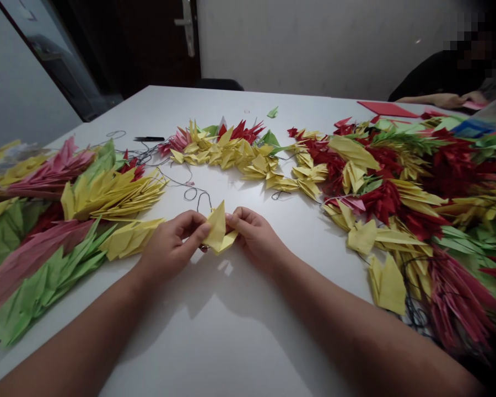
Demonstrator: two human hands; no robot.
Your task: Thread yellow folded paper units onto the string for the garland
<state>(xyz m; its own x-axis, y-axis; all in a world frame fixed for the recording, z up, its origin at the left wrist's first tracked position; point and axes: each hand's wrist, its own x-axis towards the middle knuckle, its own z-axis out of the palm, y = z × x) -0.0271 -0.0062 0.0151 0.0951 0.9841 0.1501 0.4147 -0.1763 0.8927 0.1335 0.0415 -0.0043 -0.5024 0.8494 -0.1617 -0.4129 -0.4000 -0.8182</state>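
Note:
A folded yellow paper piece [216, 229] is held between my two hands above the white table, near the middle of the view. My left hand [176, 240] pinches its left side between thumb and fingers. On its right side, my right hand [254, 234] grips the paper, also with thumb and fingers closed. Dark thread [198, 193] runs on the table just behind the paper and reaches up to it. A string of yellow folded pieces [240, 157] curves across the table beyond my hands.
Piles of folded paper [107, 193] lie at the left, and a larger heap [384, 187] covers the right. Black-handled tool [149, 139] lies at the back left of the white table [248, 331]. Another person's hands [454, 100] are at the far right, near a red sheet [386, 108].

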